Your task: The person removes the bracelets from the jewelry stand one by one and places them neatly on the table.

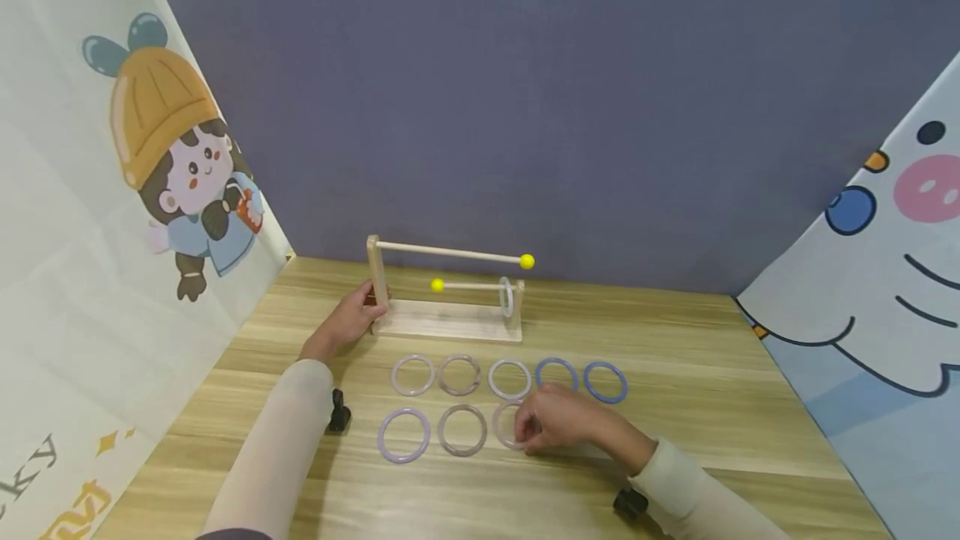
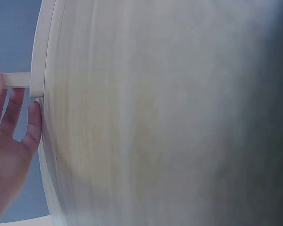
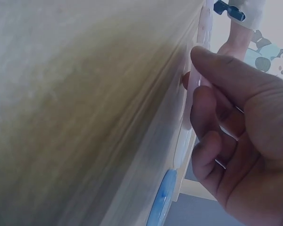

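My left hand grips the left upright of a wooden stand, with the thumb and fingers on either side of it in the left wrist view. The stand has two rods, each tipped with a yellow ball. A whitish ring hangs on the lower rod, near the right post. Over the front row of rings, my right hand pinches a pale pink ring between thumb and index finger. Part of that ring is hidden behind the fingers in the head view.
Left of the right hand lie a lilac ring and a brownish ring. Behind them runs a row of several rings, with a white ring and a blue ring among them. Printed cloths hang at both sides of the wooden table.
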`<state>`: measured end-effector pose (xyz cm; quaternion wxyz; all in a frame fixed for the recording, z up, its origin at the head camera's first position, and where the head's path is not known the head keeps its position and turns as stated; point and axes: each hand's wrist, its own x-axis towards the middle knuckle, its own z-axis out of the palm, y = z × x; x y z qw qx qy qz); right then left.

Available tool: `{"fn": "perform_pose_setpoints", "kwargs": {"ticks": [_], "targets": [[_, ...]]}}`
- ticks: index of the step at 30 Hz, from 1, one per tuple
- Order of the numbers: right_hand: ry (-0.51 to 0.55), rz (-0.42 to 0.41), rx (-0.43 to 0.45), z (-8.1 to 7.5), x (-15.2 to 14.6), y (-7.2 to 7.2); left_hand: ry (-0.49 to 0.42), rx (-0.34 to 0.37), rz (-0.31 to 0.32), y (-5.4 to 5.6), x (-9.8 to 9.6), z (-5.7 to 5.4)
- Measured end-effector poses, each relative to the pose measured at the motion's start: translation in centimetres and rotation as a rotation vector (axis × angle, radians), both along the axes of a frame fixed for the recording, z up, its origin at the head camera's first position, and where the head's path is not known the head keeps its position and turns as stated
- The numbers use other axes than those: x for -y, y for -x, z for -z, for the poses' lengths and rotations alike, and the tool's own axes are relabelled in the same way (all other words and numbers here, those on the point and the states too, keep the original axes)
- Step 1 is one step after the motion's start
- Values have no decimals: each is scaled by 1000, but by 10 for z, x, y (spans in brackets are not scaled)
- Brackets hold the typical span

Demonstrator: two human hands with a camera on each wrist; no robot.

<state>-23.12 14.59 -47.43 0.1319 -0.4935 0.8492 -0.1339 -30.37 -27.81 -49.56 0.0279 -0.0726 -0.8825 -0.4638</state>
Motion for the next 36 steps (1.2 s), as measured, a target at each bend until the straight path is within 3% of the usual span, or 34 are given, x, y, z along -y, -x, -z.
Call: {"fn": "perform_pose_setpoints", "kwargs": {"ticks": [6, 11, 16, 20, 27, 31, 36], "targets": [[-4, -5, -11, 1, -1, -2, 1, 4, 2, 1, 0, 1], [12, 2, 41, 2, -3, -2, -2, 32, 20, 1, 0, 1], [148, 51, 44, -1, -3, 9, 6, 10, 38, 0, 0, 0], [316, 208, 5, -5, -1, 26, 13, -7, 42, 0, -1, 2], [582, 616, 114, -12, 8, 51, 18, -19, 39, -1, -4, 3], [649, 707, 153, -15, 18, 59, 7, -21, 37, -1, -2, 3], [690, 753, 155, -15, 30, 64, -21, -23, 35, -1, 0, 5]]}}
